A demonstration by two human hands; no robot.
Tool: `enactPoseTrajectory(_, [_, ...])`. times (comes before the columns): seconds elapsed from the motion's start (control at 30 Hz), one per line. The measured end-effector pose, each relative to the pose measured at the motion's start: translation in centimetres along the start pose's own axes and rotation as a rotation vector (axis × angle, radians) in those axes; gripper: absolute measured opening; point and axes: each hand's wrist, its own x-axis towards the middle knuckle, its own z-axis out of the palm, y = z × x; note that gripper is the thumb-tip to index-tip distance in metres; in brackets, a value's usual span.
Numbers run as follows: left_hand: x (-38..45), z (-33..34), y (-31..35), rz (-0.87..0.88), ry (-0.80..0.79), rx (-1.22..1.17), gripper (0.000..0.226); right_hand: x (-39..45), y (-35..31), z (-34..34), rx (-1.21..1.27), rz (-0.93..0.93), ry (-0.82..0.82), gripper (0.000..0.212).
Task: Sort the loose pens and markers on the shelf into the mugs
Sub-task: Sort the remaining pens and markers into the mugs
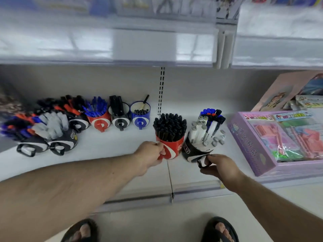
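On the shelf, two hands hold two mugs side by side.

The left hand grips the red mug's handle; its black pens stand straight up, caps on top. Just right of it, the right hand grips the black mug's handle; this mug tips right, so its white markers point up and rightward.

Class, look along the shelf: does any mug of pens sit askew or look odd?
Yes. The black mug in the right hand leans right, its grey-capped markers fanning out. The red mug in the left hand stands upright.
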Motion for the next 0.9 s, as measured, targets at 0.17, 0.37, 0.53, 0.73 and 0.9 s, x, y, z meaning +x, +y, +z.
enactPoseTrajectory(0.17, [-3.9, -8.3, 1.5, 0.06, 0.06, -0.025, 0.028, -2.1, -3.2, 5.8, 0.044, -0.053, -0.089, 0.028])
enactPoseTrajectory(0.37, [-4.8, -17.1, -2.2, 0.034, 0.226, -0.097, 0.03, -3.9, -4.4, 13.8, 0.063, -0.066, -0.181, 0.03])
enactPoseTrajectory(0.53, [-2.6, -21.0, -6.5, 0.009, 0.372, -0.178, 0.033, -4.3, -3.0, 20.0, 0.079, 0.009, -0.19, 0.03])
enactPoseTrajectory(0.73, [0.5, -23.0, -7.6, 0.015, 0.418, -0.228, 0.04, -2.4, -1.6, 24.9, 0.026, 0.054, -0.197, 0.03])
enactPoseTrajectory(0.9, [2.9, -24.6, -7.7, -0.001, 0.479, -0.274, 0.032, 0.2, -1.3, 28.2, -0.024, 0.06, -0.176, 0.025])
